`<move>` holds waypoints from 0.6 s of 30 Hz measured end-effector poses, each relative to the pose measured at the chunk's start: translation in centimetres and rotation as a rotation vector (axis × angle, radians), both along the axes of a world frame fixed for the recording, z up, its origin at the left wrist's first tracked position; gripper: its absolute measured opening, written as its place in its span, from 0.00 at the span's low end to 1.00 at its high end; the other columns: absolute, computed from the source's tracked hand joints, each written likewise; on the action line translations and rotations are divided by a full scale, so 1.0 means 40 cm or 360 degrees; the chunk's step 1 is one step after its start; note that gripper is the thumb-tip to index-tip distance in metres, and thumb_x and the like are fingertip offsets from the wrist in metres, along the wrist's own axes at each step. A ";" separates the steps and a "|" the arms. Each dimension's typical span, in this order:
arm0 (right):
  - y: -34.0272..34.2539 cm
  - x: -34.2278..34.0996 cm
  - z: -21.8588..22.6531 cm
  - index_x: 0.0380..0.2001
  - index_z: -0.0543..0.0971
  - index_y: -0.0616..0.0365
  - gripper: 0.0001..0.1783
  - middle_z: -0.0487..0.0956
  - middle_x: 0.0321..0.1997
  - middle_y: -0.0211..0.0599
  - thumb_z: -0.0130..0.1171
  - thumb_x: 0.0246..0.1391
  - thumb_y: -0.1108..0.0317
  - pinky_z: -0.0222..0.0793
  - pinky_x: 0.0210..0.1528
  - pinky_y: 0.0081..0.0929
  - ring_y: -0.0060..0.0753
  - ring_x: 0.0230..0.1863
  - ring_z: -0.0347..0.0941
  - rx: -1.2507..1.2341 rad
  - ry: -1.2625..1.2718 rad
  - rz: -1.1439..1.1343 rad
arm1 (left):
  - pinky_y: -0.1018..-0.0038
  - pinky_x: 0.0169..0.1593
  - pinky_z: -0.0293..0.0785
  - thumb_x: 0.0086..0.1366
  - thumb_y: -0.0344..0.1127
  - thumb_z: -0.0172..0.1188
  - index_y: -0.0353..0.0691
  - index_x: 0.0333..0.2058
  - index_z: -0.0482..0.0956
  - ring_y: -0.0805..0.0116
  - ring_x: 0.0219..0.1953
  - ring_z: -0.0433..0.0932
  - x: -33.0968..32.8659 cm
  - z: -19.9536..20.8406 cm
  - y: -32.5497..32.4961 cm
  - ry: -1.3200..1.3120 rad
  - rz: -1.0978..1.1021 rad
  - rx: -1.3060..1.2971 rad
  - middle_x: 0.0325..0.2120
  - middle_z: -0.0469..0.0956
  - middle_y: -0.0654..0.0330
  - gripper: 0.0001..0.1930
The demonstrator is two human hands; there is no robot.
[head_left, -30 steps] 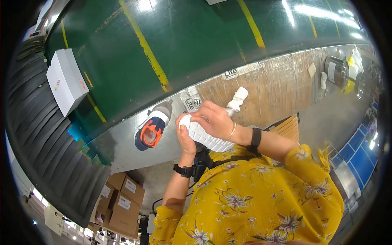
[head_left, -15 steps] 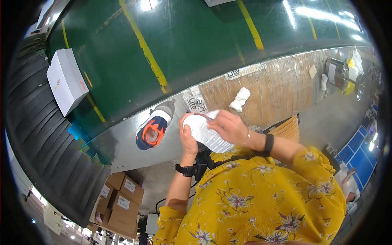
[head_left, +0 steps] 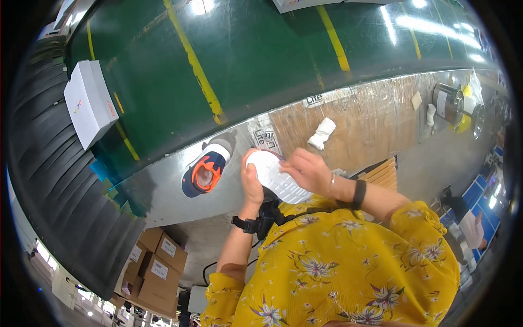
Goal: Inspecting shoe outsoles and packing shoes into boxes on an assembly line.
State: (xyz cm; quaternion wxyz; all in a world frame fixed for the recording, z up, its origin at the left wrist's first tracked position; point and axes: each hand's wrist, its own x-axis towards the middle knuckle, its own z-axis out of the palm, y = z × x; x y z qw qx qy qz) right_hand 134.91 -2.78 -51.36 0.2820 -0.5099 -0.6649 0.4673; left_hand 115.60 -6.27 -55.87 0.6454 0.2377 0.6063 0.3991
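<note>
A shoe (head_left: pixel 283 180) is held up in front of my body, its white treaded sole facing me. My left hand (head_left: pixel 252 184) is wrapped round its left side, thumb on the edge of the sole. My right hand (head_left: pixel 309 170) is closed in a pinch against the sole's right edge; whatever its fingers hold is hidden. A second shoe (head_left: pixel 210 171), navy with an orange collar and white sole edge, lies on the metal ledge left of my hands. Beyond my right hand, a crumpled white cloth (head_left: pixel 322 134) rests on the taped cardboard.
Past the ledge runs a green conveyor belt (head_left: pixel 261 71) with yellow lines. A white shoebox (head_left: pixel 91 103) sits at its left, by black ribbed rollers (head_left: pixel 60 185). A metal tin (head_left: pixel 449 101) stands far right. Brown cartons (head_left: pixel 158 275) are stacked lower left; another person (head_left: pixel 471 229) is at right.
My right hand has drawn slightly in, and the whitish thing that showed by its fingertips is out of sight. More of a white box shows at the belt's top edge.
</note>
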 end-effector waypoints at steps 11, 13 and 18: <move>0.019 -0.013 0.004 0.30 0.80 0.59 0.04 0.73 0.28 0.43 0.65 0.54 0.71 0.71 0.31 0.40 0.50 0.29 0.74 0.0030 0.0076 -0.0088 | 0.68 0.61 0.65 0.72 0.48 0.42 0.33 0.54 0.70 0.65 0.53 0.71 -0.004 -0.008 0.004 0.0025 -0.0062 0.0049 0.51 0.72 0.55 0.24; 0.069 -0.049 -0.019 0.30 0.81 0.59 0.04 0.75 0.27 0.41 0.68 0.52 0.72 0.71 0.30 0.33 0.44 0.29 0.75 0.0051 0.0023 -0.0119 | 0.68 0.60 0.65 0.72 0.48 0.43 0.34 0.54 0.70 0.65 0.53 0.71 -0.010 -0.011 0.016 -0.0017 -0.0069 0.0113 0.50 0.72 0.55 0.24; 0.065 -0.064 -0.030 0.28 0.82 0.59 0.05 0.75 0.27 0.41 0.68 0.52 0.71 0.70 0.30 0.35 0.44 0.28 0.74 0.0042 0.0079 -0.0207 | 0.69 0.60 0.65 0.72 0.46 0.42 0.34 0.55 0.70 0.65 0.53 0.71 -0.003 -0.009 0.010 -0.0016 0.0007 0.0079 0.50 0.72 0.56 0.23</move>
